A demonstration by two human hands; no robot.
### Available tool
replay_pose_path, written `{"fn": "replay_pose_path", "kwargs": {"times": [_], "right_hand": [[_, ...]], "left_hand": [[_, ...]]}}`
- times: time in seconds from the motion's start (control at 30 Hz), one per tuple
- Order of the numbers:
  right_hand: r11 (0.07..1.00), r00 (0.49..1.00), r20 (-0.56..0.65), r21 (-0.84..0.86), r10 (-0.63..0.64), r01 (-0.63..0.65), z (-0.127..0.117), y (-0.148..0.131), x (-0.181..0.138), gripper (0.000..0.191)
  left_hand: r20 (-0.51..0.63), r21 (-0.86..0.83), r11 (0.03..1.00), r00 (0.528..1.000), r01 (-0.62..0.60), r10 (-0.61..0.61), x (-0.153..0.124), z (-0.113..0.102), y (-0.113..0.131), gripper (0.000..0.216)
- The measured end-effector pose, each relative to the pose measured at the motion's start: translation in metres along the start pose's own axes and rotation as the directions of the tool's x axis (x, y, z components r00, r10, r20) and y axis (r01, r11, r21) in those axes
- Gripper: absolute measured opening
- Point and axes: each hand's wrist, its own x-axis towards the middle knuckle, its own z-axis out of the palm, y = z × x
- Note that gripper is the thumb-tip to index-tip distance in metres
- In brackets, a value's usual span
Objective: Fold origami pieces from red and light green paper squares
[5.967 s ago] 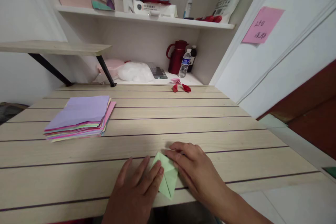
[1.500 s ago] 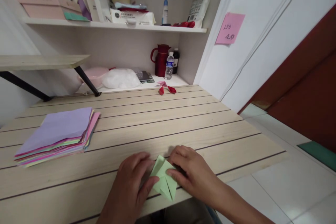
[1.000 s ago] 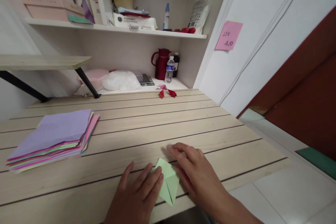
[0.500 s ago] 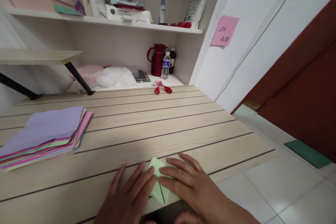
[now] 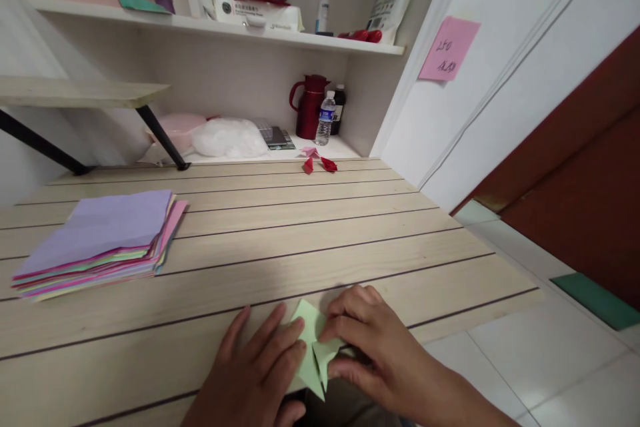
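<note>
A light green folded paper (image 5: 309,321) lies at the table's front edge, its two pointed flaps reaching down past the edge with a slit between them. My left hand (image 5: 255,370) rests with outstretched fingers, the fingertips pressing the paper's left side. My right hand (image 5: 373,347) has its fingers curled and pinches the right flap between thumb and fingers. Those fingers cover part of the paper's right side.
At the left is a stack of coloured paper sheets (image 5: 107,230). Small red folded pieces (image 5: 329,165) lie at the table's back. Behind them, a red jug (image 5: 311,107) and a water bottle (image 5: 326,119) stand in the shelf. A black-legged raised board (image 5: 85,93) is at left.
My right hand has gone from lying flat on the paper to pinching its right flap. My left hand stays on the left side. The whole view has shifted slightly.
</note>
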Motion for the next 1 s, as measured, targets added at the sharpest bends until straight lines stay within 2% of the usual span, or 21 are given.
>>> {"fn": "replay_pose_path", "kwargs": {"times": [0.13, 0.23, 0.47, 0.6, 0.67, 0.73, 0.83, 0.87, 0.93, 0.97, 1.0], "right_hand": [[0.999, 0.998, -0.046, 0.005, 0.053, -0.053, 0.007, 0.002, 0.005, 0.008], [0.995, 0.992, -0.074, 0.000, 0.098, -0.098, 0.009, 0.001, 0.011, 0.012], [0.992, 0.990, -0.069, -0.002, 0.122, -0.123, 0.009, 0.001, 0.017, 0.009], [0.975, 0.984, -0.098, -0.150, 0.148, -0.162, 0.015, 0.003, 0.018, 0.010], [0.962, 0.982, -0.163, -0.238, 0.097, -0.134, 0.018, 0.004, 0.016, 0.020], [0.944, 0.978, -0.204, -0.329, -0.040, -0.030, 0.019, 0.004, 0.011, 0.032], [0.852, 0.956, -0.094, -0.484, -0.278, 0.200, 0.019, 0.004, -0.004, 0.039], [0.808, 0.943, -0.038, -0.528, -0.331, 0.263, 0.019, 0.005, -0.009, 0.052], [0.742, 0.937, 0.029, -0.603, -0.347, 0.293, 0.021, 0.006, -0.018, 0.075], [0.726, 0.944, 0.033, -0.631, -0.328, 0.274, 0.023, 0.007, -0.021, 0.078], [0.721, 0.953, 0.017, -0.649, -0.302, 0.241, 0.025, 0.008, -0.023, 0.071]], "left_hand": [[0.013, -0.013, 1.000, 1.000, 0.018, -0.017, -0.001, 0.001, 0.001, 0.034], [0.008, -0.001, 1.000, 1.000, 0.010, -0.010, -0.001, 0.005, 0.000, 0.034], [0.027, 0.056, 0.998, 1.000, -0.005, 0.004, -0.003, 0.008, 0.002, 0.047], [0.026, 0.066, 0.998, 0.999, 0.018, -0.019, -0.006, 0.011, 0.005, 0.049], [0.013, 0.071, 0.997, 1.000, 0.021, -0.022, -0.006, 0.014, 0.005, 0.047], [-0.002, 0.082, 0.996, 1.000, 0.018, -0.017, -0.006, 0.015, 0.006, 0.046], [-0.010, 0.086, 0.996, 1.000, 0.017, -0.017, -0.006, 0.016, 0.006, 0.044], [-0.011, 0.085, 0.996, 1.000, 0.024, -0.023, -0.006, 0.015, 0.007, 0.043], [-0.011, 0.081, 0.996, 1.000, 0.030, -0.029, -0.006, 0.015, 0.008, 0.043], [-0.016, 0.086, 0.995, 0.999, 0.043, -0.042, -0.006, 0.016, 0.009, 0.042], [-0.020, 0.097, 0.993, 0.998, 0.064, -0.062, -0.007, 0.017, 0.010, 0.043]]}}
